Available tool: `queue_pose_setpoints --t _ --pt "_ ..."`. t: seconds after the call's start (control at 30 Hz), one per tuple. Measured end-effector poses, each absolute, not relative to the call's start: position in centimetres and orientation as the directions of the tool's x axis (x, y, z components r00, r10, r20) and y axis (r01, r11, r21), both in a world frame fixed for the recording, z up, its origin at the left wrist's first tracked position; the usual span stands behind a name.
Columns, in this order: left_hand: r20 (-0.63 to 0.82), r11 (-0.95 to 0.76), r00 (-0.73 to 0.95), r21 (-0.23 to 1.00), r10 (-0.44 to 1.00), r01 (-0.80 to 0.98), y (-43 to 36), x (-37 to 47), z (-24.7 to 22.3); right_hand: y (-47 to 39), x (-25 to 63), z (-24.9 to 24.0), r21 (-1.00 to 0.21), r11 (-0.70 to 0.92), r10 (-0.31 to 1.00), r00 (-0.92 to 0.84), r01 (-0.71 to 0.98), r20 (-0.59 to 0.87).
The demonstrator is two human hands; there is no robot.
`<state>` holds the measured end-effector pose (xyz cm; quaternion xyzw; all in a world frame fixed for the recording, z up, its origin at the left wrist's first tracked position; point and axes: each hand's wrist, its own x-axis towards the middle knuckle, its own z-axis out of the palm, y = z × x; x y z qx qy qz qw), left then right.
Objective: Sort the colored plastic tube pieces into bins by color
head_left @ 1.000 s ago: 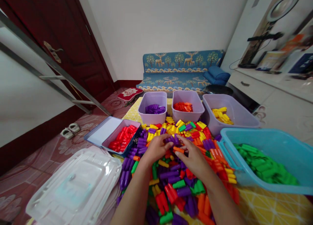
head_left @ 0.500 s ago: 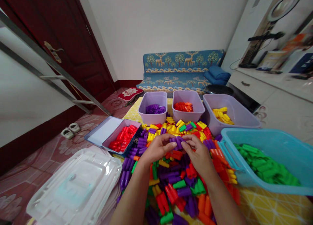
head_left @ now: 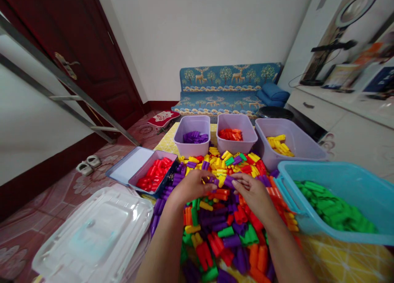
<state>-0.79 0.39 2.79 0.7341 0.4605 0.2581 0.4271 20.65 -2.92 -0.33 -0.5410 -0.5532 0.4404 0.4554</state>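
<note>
One right hand (head_left: 254, 192) is gripping one purple piece (head_left: 228, 182) between thumb and fingers, above the middle of a mixed heap (head_left: 226, 232) of plastic pieces lying on the table (head_left: 344, 256). One left hand (head_left: 193, 187) is curving its fingers beside a second purple piece (head_left: 214, 181); whether they are closing on it cannot be told. One yellow piece (head_left: 221, 180) is showing between these two.

Five open containers are bordering the heap. Three lilac bins (head_left: 192, 151) are standing along the far side, holding, from left to right, purple, orange and yellow pieces. One turquoise bin (head_left: 344, 184) at the right is holding green pieces, and one hinged box (head_left: 163, 154) at the left is holding red ones; the overlapping contents are defying a count. One translucent lid (head_left: 92, 229) is lying at the near left.

Beyond, one blue sofa (head_left: 215, 100) is displaying two deer on its backrest. One red-topped stool (head_left: 163, 117) is bearing white marking too small to read; one canister (head_left: 337, 76) is carrying a blurred label. Two pale shoes (head_left: 94, 160) are resting on the floor.
</note>
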Motion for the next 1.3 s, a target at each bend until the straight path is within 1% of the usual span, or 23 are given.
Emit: queue_pose_setpoints --t 0.03,0.07,0.1,0.13,0.17,0.2,0.27,0.33,0.43,0.5,0.57,0.63,0.73,0.8,0.87,1.07,1.2,1.3 --pt "0.034 -0.194 0.355 0.883 0.934 0.427 1.1 -0.8 3.1 -2.9 20.6 -0.4 -0.98 0.029 1.0 0.001 0.197 0.03" --pt "0.109 -0.187 0.213 0.903 0.971 0.388 1.8 -0.9 3.5 -3.0 20.5 -0.4 -0.98 0.032 0.999 0.005 0.196 0.034" --pt "0.196 -0.208 0.072 0.912 0.978 0.353 2.6 -0.9 3.9 -3.0 20.4 -0.5 -0.98 0.034 0.999 0.011 0.195 0.037" --pt "0.291 -0.274 -0.014 0.912 0.956 0.305 3.3 -0.9 4.3 -3.0 20.4 -0.5 -0.98 0.035 0.999 0.016 0.196 0.039" --pt "0.377 -0.348 -0.075 0.903 0.923 0.252 3.9 -0.9 4.7 -3.0 20.3 -0.6 -0.979 0.038 0.999 0.022 0.199 0.043" --pt "0.441 -0.415 -0.093 0.884 0.893 0.215 4.3 -0.8 4.9 -3.0 20.3 -0.7 -0.978 0.041 0.998 0.027 0.206 0.048" --pt "0.515 -0.496 -0.061 0.846 0.855 0.195 4.4 -0.6 4.9 -2.9 20.2 -1.0 -0.972 0.054 0.997 0.038 0.231 0.064" --pt "0.503 -0.489 0.018 0.83 0.864 0.268 3.7 -0.4 4.3 -2.8 20.3 -1.2 -0.96 0.071 0.995 0.047 0.271 0.087" --pt "0.363 -0.38 0.129 0.802 0.923 0.46 2.3 0.0 2.6 -2.6 20.6 -1.4 -0.903 0.101 0.989 0.059 0.418 0.138" --pt "0.227 -0.311 0.214 0.753 0.95 0.58 1.4 0.2 1.5 -2.6 20.8 -1.4 -0.821 0.113 0.98 0.073 0.559 0.185" --pt "0.11 -0.286 0.292 0.682 0.95 0.674 0.7 0.3 0.9 -2.6 21.0 -1.3 -0.719 0.132 0.967 0.069 0.683 0.243" --pt "0.054 -0.294 0.335 0.623 0.941 0.725 0.2 0.3 0.6 -2.6 21.0 -1.3 -0.628 0.154 0.959 0.037 0.763 0.28" --pt "0.065 -0.349 0.392 0.603 0.918 0.717 -0.2 0.4 0.5 -2.7 20.7 -1.5 -0.552 0.165 0.97 -0.032 0.817 0.242" --pt "0.073 -0.391 0.447 0.623 0.891 0.677 -0.1 0.6 0.2 -2.8 20.4 -1.7 -0.544 0.189 0.974 -0.086 0.817 0.209" --pt "0.078 -0.405 0.471 0.646 0.879 0.647 0.1 0.9 -0.4 -2.8 20.1 -1.8 -0.557 0.233 0.969 -0.137 0.797 0.208" --pt "0.171 -0.41 0.399 0.636 0.901 0.653 0.7 1.9 -1.9 -2.6 20.0 -2.0 -0.605 0.317 0.948 -0.219 0.73 0.232" --pt "0.172 -0.347 0.308 0.614 0.936 0.709 0.8 2.4 -2.0 -2.5 19.9 -2.3 -0.623 0.356 0.934 -0.242 0.696 0.264" --pt "0.189 -0.332 0.276 0.621 0.942 0.71 0.8 2.5 -2.0 -2.5 19.6 -2.2 -0.629 0.396 0.917 -0.255 0.669 0.306"
